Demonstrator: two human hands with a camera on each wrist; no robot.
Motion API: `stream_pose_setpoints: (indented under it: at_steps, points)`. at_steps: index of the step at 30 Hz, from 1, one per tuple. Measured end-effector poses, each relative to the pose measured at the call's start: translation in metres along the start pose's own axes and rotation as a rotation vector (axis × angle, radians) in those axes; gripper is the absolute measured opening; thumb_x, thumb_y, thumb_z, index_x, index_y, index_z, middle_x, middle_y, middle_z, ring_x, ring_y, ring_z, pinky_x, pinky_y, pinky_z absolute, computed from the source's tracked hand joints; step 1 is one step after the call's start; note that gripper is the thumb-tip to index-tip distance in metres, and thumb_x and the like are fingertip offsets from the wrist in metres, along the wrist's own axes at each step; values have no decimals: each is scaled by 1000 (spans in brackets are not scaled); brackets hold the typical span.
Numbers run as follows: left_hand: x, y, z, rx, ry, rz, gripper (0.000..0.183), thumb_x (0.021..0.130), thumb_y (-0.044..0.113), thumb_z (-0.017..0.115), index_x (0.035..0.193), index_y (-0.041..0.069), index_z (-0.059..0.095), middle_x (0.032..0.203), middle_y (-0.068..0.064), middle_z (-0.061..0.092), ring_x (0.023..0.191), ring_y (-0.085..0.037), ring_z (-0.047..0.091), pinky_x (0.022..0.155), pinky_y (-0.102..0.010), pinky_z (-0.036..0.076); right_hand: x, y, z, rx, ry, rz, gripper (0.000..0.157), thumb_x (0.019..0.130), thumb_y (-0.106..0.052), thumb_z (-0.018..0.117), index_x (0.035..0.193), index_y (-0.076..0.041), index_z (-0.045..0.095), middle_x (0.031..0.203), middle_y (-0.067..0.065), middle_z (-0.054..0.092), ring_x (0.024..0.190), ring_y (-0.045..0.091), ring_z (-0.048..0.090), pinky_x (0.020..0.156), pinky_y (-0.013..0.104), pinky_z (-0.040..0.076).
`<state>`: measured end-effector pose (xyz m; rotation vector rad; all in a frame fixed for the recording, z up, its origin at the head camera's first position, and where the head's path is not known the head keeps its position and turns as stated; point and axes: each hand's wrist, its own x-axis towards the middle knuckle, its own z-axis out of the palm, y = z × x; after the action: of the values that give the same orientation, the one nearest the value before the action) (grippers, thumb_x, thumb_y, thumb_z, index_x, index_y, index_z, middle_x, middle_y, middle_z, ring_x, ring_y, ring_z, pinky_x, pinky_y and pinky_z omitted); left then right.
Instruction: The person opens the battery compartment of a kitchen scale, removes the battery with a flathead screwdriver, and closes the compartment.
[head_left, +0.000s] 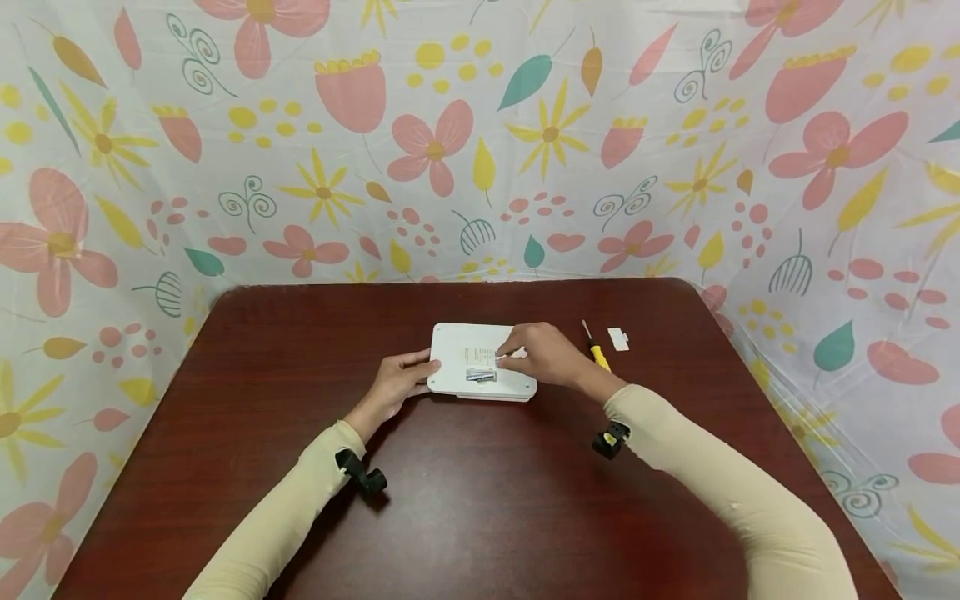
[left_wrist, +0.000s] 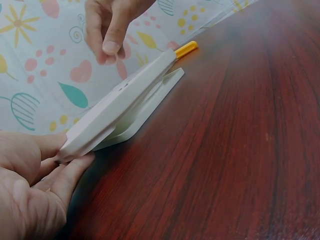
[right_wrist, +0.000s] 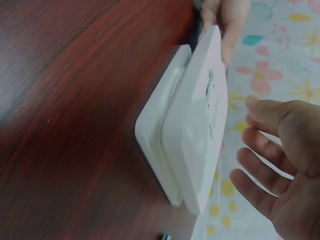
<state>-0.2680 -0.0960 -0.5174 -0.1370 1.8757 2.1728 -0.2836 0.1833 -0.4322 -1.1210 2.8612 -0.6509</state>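
Note:
A white kitchen scale (head_left: 450, 343) lies upside down on the table, its two plates seen edge-on in the wrist views. Small silver batteries (head_left: 481, 376) sit in the uncovered compartment in its underside. My left hand (head_left: 397, 383) grips the scale's left edge, thumb on top and fingers below. Over the right part of the scale hovers my right hand (head_left: 547, 354), close to the compartment in the head view. In the right wrist view the fingers (right_wrist: 262, 170) of that hand are loosely bent, apart from the scale, with nothing visible between them.
To the right of the scale lie a screwdriver (head_left: 598, 354) with a yellow handle and a small white battery cover (head_left: 618, 338). The dark red wooden table (head_left: 465, 500) meets a flower-printed curtain (head_left: 435, 208) at the back and sides.

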Motion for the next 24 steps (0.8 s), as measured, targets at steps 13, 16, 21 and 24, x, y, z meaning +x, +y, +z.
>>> stream_pose_setpoints:
  at_steps: [13,16,21,24]
  points:
    - [0,2,0,2,-4,-2,49,97,5,70,143,-5,55,132,-28,63,90,-16,72,80,-31,63,25,-12,17,-57,-152,-168,7,92,-18,78,95,-15,84,90,-4,73,86,13,66,79,32,57]
    - [0,2,0,8,-5,-4,49,98,6,69,143,-5,54,134,-28,62,91,-15,71,80,-31,63,28,-12,19,-80,-171,-183,7,93,-17,78,93,-14,84,89,-3,73,85,13,65,77,30,56]
    - [0,1,-1,11,-8,-2,49,98,6,69,143,-6,54,137,-29,59,91,-14,71,80,-31,63,32,-13,22,-119,-205,-177,7,93,-18,78,89,-16,84,87,-5,71,84,12,65,76,29,56]
    - [0,1,-1,8,-7,-3,49,98,5,69,143,-6,54,137,-29,59,90,-14,71,79,-31,63,37,-16,22,-137,-236,-172,13,92,-15,77,80,-17,82,80,-7,71,77,9,62,73,29,54]
